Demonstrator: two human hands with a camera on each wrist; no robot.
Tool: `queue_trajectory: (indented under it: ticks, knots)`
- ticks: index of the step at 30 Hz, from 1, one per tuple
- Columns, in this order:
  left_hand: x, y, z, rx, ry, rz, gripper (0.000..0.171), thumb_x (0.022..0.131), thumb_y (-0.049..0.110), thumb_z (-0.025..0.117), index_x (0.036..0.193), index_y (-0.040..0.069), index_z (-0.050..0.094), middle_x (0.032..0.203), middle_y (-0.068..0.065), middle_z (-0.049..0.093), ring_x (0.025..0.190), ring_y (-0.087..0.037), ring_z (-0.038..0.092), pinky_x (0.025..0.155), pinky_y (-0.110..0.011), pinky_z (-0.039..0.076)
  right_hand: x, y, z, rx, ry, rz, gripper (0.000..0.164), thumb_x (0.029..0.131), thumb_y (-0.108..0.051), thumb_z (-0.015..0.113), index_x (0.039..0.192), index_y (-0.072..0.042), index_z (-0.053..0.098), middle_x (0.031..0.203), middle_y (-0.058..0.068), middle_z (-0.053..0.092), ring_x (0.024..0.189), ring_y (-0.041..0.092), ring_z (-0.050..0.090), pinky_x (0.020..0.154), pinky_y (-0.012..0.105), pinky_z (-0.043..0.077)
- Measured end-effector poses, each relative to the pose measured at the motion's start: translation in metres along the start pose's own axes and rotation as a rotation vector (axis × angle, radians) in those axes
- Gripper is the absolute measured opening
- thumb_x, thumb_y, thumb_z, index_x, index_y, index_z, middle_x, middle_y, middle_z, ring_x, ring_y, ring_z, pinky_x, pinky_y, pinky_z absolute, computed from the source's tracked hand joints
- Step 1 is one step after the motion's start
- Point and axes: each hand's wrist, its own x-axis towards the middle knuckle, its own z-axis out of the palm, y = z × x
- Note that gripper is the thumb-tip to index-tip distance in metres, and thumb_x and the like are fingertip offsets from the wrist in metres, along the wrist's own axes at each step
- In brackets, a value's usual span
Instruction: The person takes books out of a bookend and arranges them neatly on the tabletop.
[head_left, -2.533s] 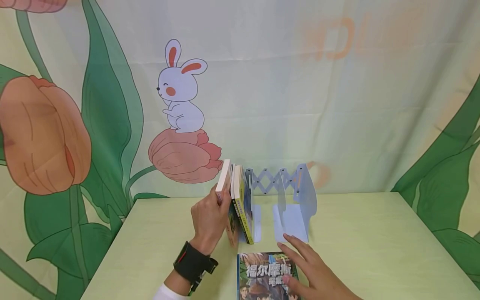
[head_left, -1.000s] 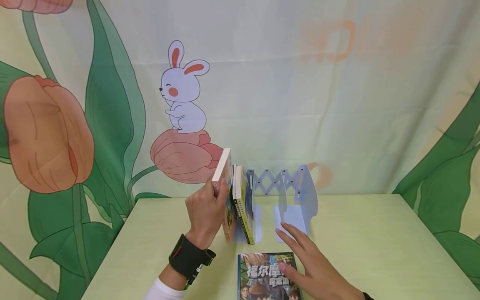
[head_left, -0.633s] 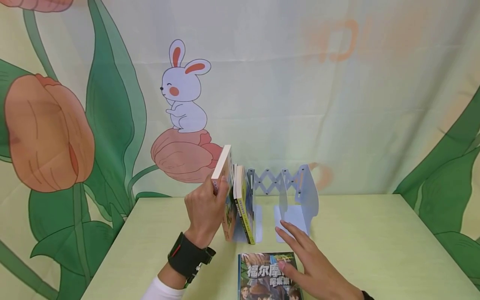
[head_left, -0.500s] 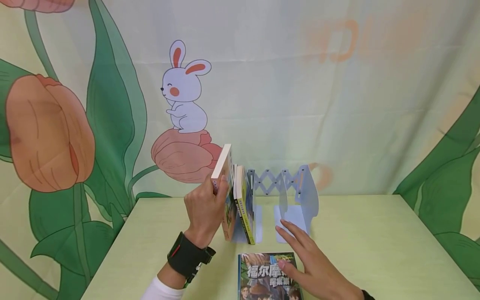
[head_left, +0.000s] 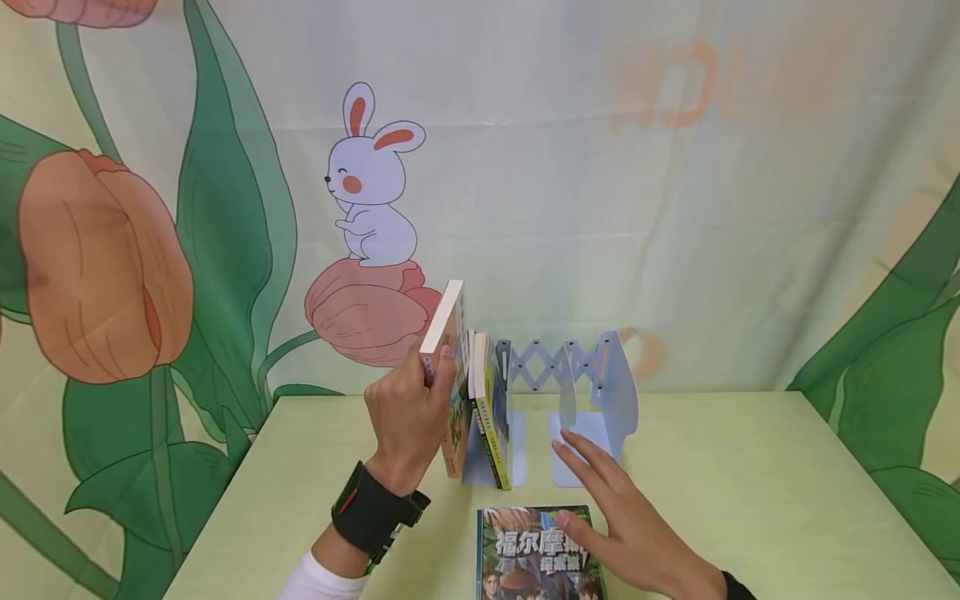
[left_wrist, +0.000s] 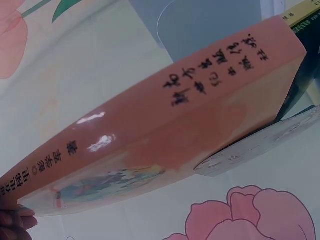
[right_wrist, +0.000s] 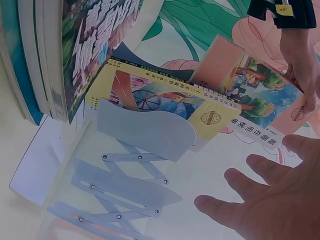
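Note:
My left hand [head_left: 405,425] grips a thick peach-coloured book [left_wrist: 200,75] near its top, thumb on the cover. The book stands upright at the left end of a pale blue expandable bookend rack [head_left: 618,392], its top well above the neighbouring books. Beside it a yellow book [right_wrist: 212,117] and another thin book lean in the rack's left section. My right hand [head_left: 630,525] hovers with spread, straight fingers over a stack of books, holding nothing; the top one has a dark illustrated cover [head_left: 525,567] with large white characters.
The stack [right_wrist: 42,55] lies flat in front of the rack, several books high. The rack's crossed arms and middle divider [head_left: 567,387] stand to the right of the leaning books. A printed curtain [head_left: 525,208] hangs behind the pale green table [head_left: 750,483].
My left hand has drawn the peach book upward and slightly left, out from beside the leaning books. My right hand has shifted a little forward over the stack.

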Motion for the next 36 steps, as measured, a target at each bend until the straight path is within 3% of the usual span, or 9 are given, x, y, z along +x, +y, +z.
queue_trajectory:
  ticks: [24, 30, 36]
  knots:
    - [0.008, 0.007, -0.010, -0.036, 0.074, 0.016, 0.023, 0.093, 0.020, 0.059, 0.085, -0.001, 0.062, 0.046, -0.003, 0.039, 0.038, -0.008, 0.025, 0.041, -0.021, 0.017, 0.006, -0.004, -0.007, 0.042, 0.013, 0.008, 0.074, 0.097, -0.032, 0.060, 0.157, -0.032, 0.018, 0.164, -0.007, 0.018, 0.149, 0.024, 0.026, 0.102, 0.060, 0.040]
    - [0.012, 0.011, -0.015, -0.035, 0.087, 0.035, 0.040, 0.100, 0.031, 0.051, 0.105, -0.005, 0.067, 0.047, -0.005, 0.042, 0.036, -0.011, 0.027, 0.041, -0.021, 0.017, 0.007, -0.004, -0.009, 0.052, 0.009, 0.010, 0.074, 0.097, -0.031, 0.060, 0.157, -0.032, 0.017, 0.164, -0.006, 0.018, 0.149, 0.026, 0.027, 0.102, 0.060, 0.040]
    - [0.016, 0.015, -0.019, -0.062, 0.130, 0.047, 0.048, 0.102, 0.038, 0.047, 0.099, -0.006, 0.068, 0.047, -0.006, 0.044, 0.036, -0.014, 0.032, 0.041, -0.022, 0.018, 0.007, -0.004, -0.009, 0.069, 0.003, 0.013, 0.073, 0.098, -0.030, 0.059, 0.157, -0.032, 0.017, 0.165, -0.006, 0.017, 0.149, 0.027, 0.027, 0.103, 0.060, 0.039]
